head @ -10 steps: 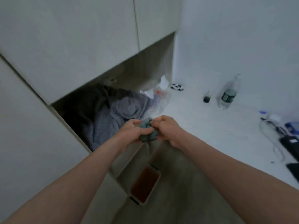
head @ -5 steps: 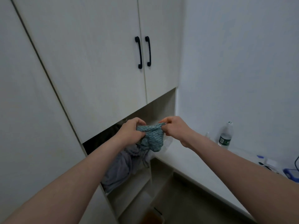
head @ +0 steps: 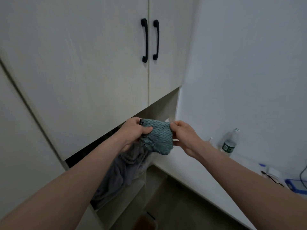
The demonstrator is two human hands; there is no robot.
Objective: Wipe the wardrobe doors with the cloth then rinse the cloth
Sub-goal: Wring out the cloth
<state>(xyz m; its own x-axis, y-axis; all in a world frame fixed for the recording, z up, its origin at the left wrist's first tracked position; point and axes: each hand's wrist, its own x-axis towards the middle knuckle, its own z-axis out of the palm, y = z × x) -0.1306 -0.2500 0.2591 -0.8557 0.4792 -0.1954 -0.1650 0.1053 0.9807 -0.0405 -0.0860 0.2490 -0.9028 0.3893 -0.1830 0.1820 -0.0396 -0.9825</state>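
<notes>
Cloth: the teal waffle-textured cloth hangs between my two hands, in front of the open niche under the wardrobe doors; its top edge is stretched across and the rest droops in a loose fold.
Left hand: my left hand grips the cloth's left end, fingers curled over it and thumb pressed on the front of the fabric; a dark stitched corner sticks out above my knuckles.
Right hand: my right hand pinches the cloth's right edge, fingers bent in around it.
Wardrobe doors: the pale wardrobe doors rise above the cloth, closed, their seam running straight up from just above my hands.
Handles: two black handles stand upright on either side of that seam, high above the cloth.
Niche: the open niche sits directly behind the cloth, below the doors' bottom edge.
Grey garment: a grey garment lies heaped below the cloth, spilling down under my left wrist.
Counter: a white counter runs off to the right of the cloth, below my right forearm.
Bottle: a clear bottle with a green label stands on the counter to the right of the cloth, by the wall.
Blue item: a blue-edged object rests on the counter far right of the cloth; I cannot tell what it is.
</notes>
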